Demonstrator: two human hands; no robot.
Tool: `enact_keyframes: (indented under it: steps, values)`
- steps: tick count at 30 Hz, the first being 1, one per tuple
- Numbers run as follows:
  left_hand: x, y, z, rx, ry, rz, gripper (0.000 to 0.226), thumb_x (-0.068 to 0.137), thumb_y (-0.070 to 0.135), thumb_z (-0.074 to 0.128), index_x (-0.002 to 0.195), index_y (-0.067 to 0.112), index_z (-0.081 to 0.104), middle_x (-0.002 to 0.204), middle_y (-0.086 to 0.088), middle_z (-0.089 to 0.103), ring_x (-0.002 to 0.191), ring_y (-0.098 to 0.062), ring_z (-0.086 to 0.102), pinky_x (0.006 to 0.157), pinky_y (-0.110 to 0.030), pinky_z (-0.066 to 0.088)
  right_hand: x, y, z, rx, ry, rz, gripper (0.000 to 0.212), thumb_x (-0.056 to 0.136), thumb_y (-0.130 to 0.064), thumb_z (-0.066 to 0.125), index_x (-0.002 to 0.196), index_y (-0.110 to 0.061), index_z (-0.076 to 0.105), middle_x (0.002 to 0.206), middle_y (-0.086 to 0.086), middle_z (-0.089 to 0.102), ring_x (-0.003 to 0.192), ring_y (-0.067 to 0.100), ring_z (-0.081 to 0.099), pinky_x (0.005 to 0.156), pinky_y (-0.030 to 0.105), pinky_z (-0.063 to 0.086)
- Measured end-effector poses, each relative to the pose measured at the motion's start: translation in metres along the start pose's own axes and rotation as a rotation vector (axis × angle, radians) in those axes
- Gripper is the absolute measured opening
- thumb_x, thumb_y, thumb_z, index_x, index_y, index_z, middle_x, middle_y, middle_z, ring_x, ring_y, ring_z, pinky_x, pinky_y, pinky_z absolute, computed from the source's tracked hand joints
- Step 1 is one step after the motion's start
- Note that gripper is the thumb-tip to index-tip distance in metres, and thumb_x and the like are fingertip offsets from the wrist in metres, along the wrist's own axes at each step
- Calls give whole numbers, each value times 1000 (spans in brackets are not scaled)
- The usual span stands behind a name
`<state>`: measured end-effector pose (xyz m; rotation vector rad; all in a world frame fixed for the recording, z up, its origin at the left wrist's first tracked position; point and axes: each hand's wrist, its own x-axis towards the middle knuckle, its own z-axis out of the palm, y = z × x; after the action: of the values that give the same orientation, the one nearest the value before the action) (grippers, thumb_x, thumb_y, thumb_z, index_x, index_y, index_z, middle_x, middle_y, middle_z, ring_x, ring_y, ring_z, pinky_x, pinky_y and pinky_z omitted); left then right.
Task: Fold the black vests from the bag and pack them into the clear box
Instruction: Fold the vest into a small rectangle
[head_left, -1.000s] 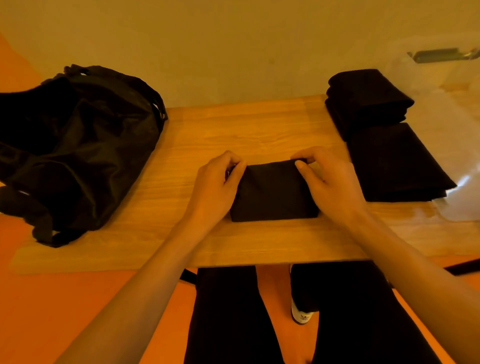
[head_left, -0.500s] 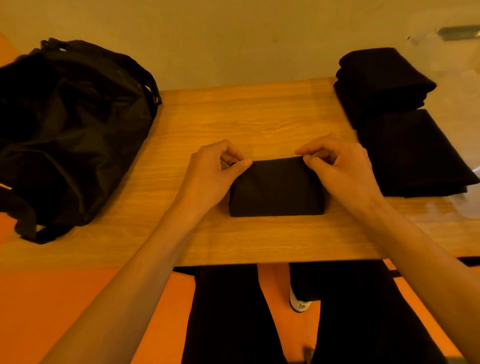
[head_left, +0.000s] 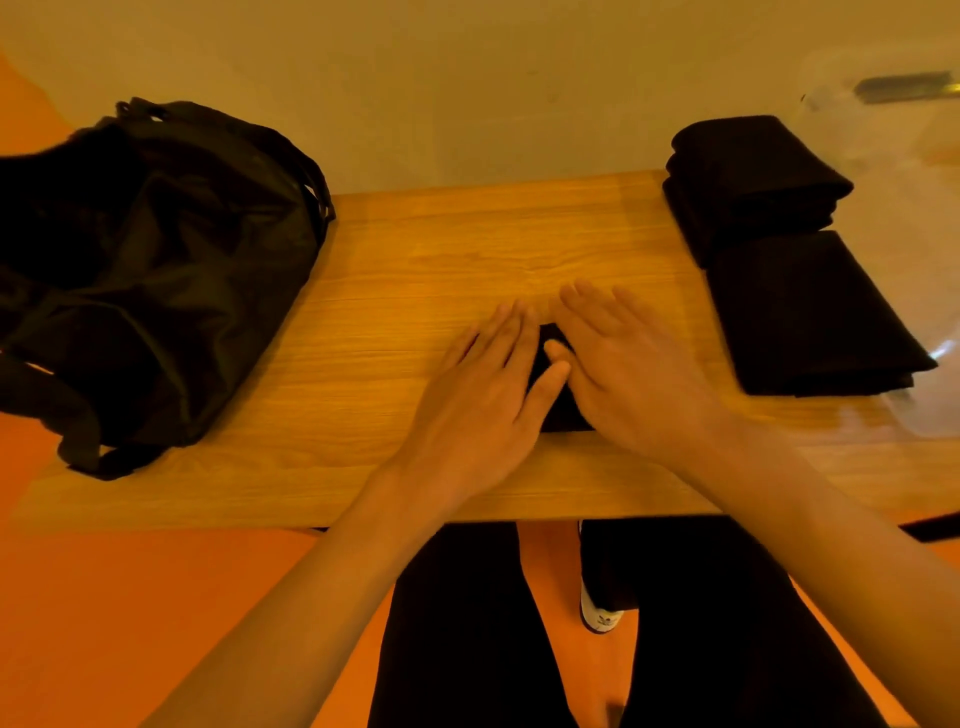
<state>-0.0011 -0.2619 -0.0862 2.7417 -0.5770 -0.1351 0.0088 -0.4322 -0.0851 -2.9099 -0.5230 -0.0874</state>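
Note:
A small folded black vest (head_left: 558, 410) lies near the front of the wooden table (head_left: 415, 291), mostly covered by my hands. My left hand (head_left: 483, 389) lies flat on its left part, fingers spread. My right hand (head_left: 628, 374) lies flat on its right part, fingers spread. Only a dark strip of the vest shows between my thumbs. The black bag (head_left: 145, 270) slumps on the table's left end. The clear box (head_left: 914, 218) stands at the far right, with two folded black vests: a thick one (head_left: 753, 182) at the back and a flatter one (head_left: 810, 317) in front.
A plain wall runs behind the table. My legs in black trousers (head_left: 467, 623) and a white shoe (head_left: 600, 618) show below the table's front edge, over an orange floor (head_left: 130, 597). A dark latch (head_left: 904, 85) sits on the box's far rim.
My hands held the vest's top corners between fingers and thumb. Now both have let go, moved toward each other and lie flat on top of it.

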Motion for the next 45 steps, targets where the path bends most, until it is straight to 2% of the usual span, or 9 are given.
enact_keyframes:
  steps: [7, 13, 17, 21, 28, 31, 36, 41, 45]
  values:
    - [4, -49, 3, 133, -56, -145, 90, 89, 79, -1, 161, 25, -13, 168, 7, -17, 152, -6, -22, 126, -35, -10, -19, 5, 19, 36, -69, 199, 80, 97, -60, -6, 162, -14, 5, 169, 4, 7, 156, 13, -1, 125, 32, -7]
    - [-14, -47, -8, -179, 83, -246, 85, 94, 74, 5, 163, 23, 8, 170, 7, 1, 155, -6, -5, 126, -27, -2, -17, 4, 6, 4, -47, 193, 80, 96, -57, -6, 161, -14, 9, 169, 7, 9, 156, 19, -3, 125, 39, -10]
    - [-33, -29, -14, -221, 392, -327, 45, 101, 49, 47, 132, 19, 60, 125, 8, 59, 117, -12, 55, 93, -25, 46, 2, 5, -16, 10, 185, 93, 51, 106, -41, 33, 144, -14, 54, 147, 11, 54, 142, 29, 42, 124, 48, 19]
    - [-38, -14, -14, -368, 339, -451, 16, 95, 44, 64, 97, 28, 67, 83, 16, 64, 76, 1, 61, 63, -15, 45, 47, -13, -28, 241, -23, 45, 33, 103, -39, 51, 127, -23, 66, 120, -2, 69, 114, 18, 60, 103, 41, 45]
    - [-40, -15, -2, -598, 373, -511, 14, 94, 33, 70, 81, 29, 65, 77, 13, 63, 79, 3, 60, 62, -12, 44, 88, -24, -9, 429, -225, 59, 16, 93, -36, 71, 94, -21, 75, 88, -9, 66, 88, 8, 59, 67, 18, 43]
    - [-41, -18, 2, -695, 367, -519, 16, 94, 30, 71, 79, 29, 66, 77, 11, 65, 70, -7, 64, 66, -25, 52, 87, -22, -2, 533, -202, 93, 11, 91, -31, 74, 86, -22, 71, 79, -11, 63, 73, 4, 55, 56, 11, 37]
    - [-43, -18, 4, -693, 346, -527, 15, 93, 30, 72, 79, 31, 66, 78, 12, 65, 70, -8, 64, 66, -26, 53, 80, -22, 5, 571, -129, 124, 11, 92, -28, 73, 84, -23, 69, 77, -12, 61, 70, 1, 54, 60, 16, 38]
    - [-39, -23, -8, -741, 318, -543, 14, 96, 38, 66, 85, 29, 69, 80, 11, 67, 73, -4, 64, 67, -22, 46, 59, -20, -9, 241, 98, -1, 22, 96, -44, 61, 101, -24, 68, 92, -12, 65, 90, 8, 60, 88, 34, 49]
    - [-18, -32, -24, -741, 316, -561, 23, 99, 49, 56, 99, 29, 67, 88, 11, 68, 66, -3, 67, 57, -20, 45, 14, 6, -22, 352, 279, 348, 29, 100, -45, 53, 113, -21, 62, 88, -5, 66, 80, 10, 63, 70, 31, 54]
